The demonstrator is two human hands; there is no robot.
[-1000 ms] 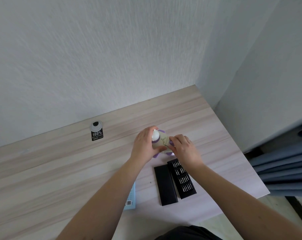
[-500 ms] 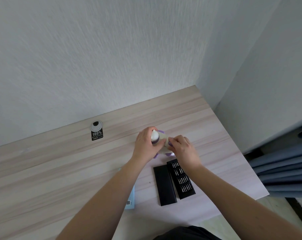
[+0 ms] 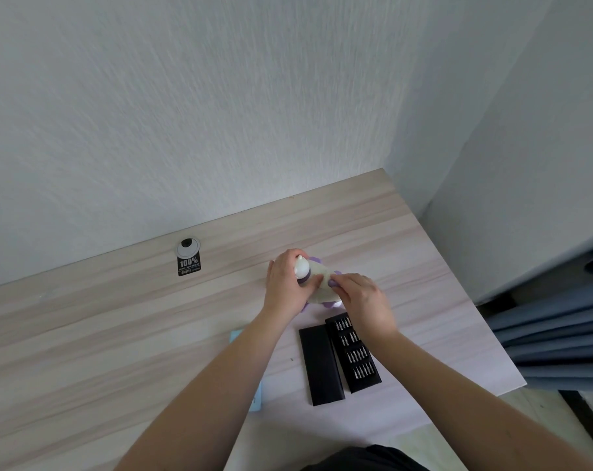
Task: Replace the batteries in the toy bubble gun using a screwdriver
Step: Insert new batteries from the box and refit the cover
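Left hand (image 3: 285, 283) gripped the bubble gun (image 3: 317, 283); right hand (image 3: 359, 297) pinched its body. Probably locating the battery cover; next needs a bit from the case (image 3: 353, 355).

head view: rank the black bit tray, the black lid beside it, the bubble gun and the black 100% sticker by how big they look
1. Black bit tray and black lid: alike, no ranking.
2. Bubble gun: partly hidden by both hands, so unsure.
3. Black 100% sticker: smallest, though farther away.

Pale wood desk (image 3: 84, 334) – corner of textured white walls (image 3: 220, 113), blue-grey curtain (image 3: 560, 334) at right
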